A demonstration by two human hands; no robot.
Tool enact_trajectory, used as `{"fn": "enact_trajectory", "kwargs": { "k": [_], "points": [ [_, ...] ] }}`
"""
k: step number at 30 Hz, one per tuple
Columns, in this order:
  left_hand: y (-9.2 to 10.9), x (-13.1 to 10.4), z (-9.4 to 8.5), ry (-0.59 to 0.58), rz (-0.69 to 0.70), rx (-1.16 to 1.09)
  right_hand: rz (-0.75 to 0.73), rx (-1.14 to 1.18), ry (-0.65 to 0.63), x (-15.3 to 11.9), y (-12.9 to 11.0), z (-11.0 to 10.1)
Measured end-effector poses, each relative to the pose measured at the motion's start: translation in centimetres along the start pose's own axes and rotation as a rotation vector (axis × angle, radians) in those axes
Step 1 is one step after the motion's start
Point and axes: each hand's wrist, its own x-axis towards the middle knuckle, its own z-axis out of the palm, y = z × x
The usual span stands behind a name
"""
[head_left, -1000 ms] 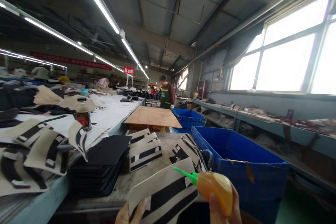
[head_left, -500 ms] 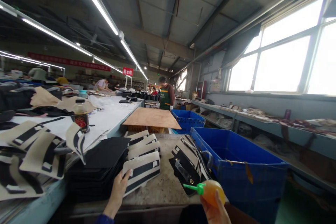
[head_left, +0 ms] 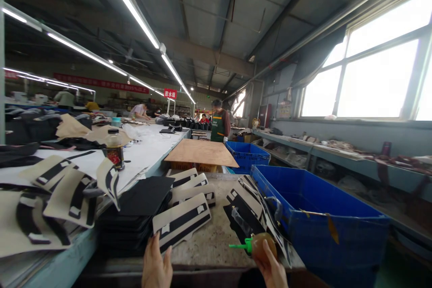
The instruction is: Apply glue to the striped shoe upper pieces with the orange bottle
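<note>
Bottle sits in right hand grip, nozzle pointing left.

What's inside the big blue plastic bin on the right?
The big blue plastic bin shows only bare blue inner walls; its near wall hides the bottom, so any contents are unseen.

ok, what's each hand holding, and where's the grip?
Right hand grips the orange glue bottle around its body. Left hand holds nothing, fingertips at the striped piece.

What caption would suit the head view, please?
Left hand at a striped panel; right hand holds a glue bottle.
</note>
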Motion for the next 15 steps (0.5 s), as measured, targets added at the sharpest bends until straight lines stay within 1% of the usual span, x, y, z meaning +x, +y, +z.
{"fn": "enact_trajectory", "kwargs": {
  "k": [1, 4, 7, 10, 12, 15],
  "points": [
    [0.8, -1.0, 0.2, -0.020, 0.037, -0.014, 0.010, 0.007, 0.000, -0.3, -0.2, -0.1],
    [3.2, -3.3, 1.6, -0.147, 0.118, -0.071, 0.005, 0.014, -0.027, -1.2, -0.8, -0.1],
    [4.6, -5.3, 3.2, -0.246, 0.160, -0.130, -0.035, -0.011, -0.045, -1.7, -1.2, 0.4],
    [4.3, -7.3, 4.6, -0.290, 0.181, -0.195, -0.085, -0.041, -0.051, -1.7, -1.3, 1.1],
    [3.7, -8.4, 5.5, -0.276, 0.171, -0.239, -0.104, -0.052, -0.067, -1.4, -1.4, 1.5],
    [2.6, -9.7, 6.5, -0.235, 0.127, -0.300, -0.084, -0.072, -0.083, -0.7, -1.3, 1.7]
  ]
}}
